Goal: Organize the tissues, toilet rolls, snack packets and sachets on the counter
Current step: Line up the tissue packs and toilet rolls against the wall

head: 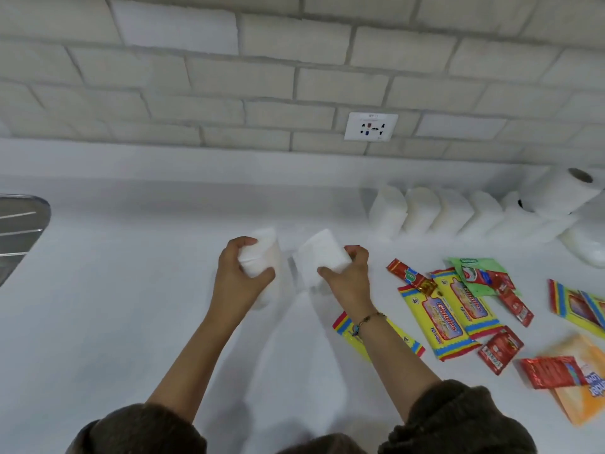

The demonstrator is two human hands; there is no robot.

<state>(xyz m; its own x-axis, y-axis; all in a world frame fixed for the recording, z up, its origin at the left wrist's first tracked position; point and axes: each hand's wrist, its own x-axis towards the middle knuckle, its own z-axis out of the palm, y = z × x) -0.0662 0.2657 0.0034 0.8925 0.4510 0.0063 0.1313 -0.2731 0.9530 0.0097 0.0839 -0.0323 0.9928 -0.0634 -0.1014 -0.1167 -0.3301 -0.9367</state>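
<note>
My left hand (240,273) grips a white toilet roll (262,253) over the middle of the white counter (114,290). Just to its right, my right hand (348,276) holds a second white toilet roll (322,257). The two rolls are close together but apart. A row of several white rolls (435,211) stands along the back wall at the right, with one roll (563,194) lying on top. Yellow snack packets (445,319), red sachets (514,306) and a green packet (481,270) lie scattered at the right.
A steel sink edge (19,221) shows at the far left. A wall socket (371,126) sits on the brick backsplash. An orange packet (582,398) lies at the lower right, near the counter's front. A plastic-wrapped white pack (589,244) rests at the far right.
</note>
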